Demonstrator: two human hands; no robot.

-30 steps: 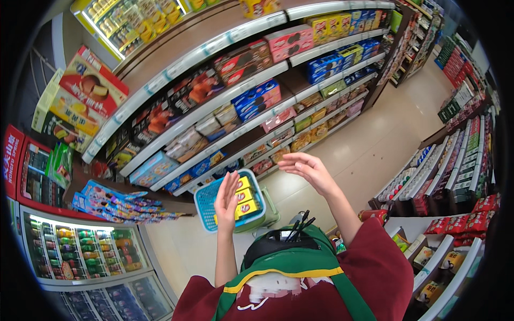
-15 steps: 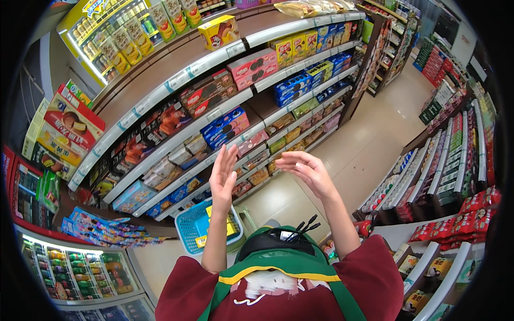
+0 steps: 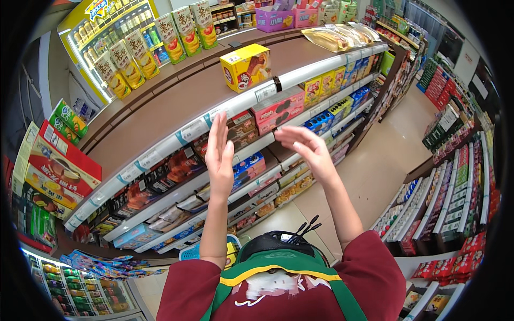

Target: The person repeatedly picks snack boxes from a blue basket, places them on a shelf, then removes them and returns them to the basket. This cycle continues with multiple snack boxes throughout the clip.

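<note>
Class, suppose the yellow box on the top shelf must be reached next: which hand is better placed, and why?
Probably the left hand: it appears nearer the yellow box, its fingers pointing up toward the top shelf. The right hand appears farther off, fingers angled leftward. Both are empty.

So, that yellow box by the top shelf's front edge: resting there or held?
Resting: the yellow box sits on the brown shelf top; neither the left hand nor the right hand touches it.

The maroon shirt (image 3: 184,286) had wide short sleeves (image 3: 369,262) and a white chest print (image 3: 267,286); over it went a green apron (image 3: 278,259) with yellow edging (image 3: 279,268) and green straps (image 3: 350,299), black cables (image 3: 306,230) at its front.
</note>
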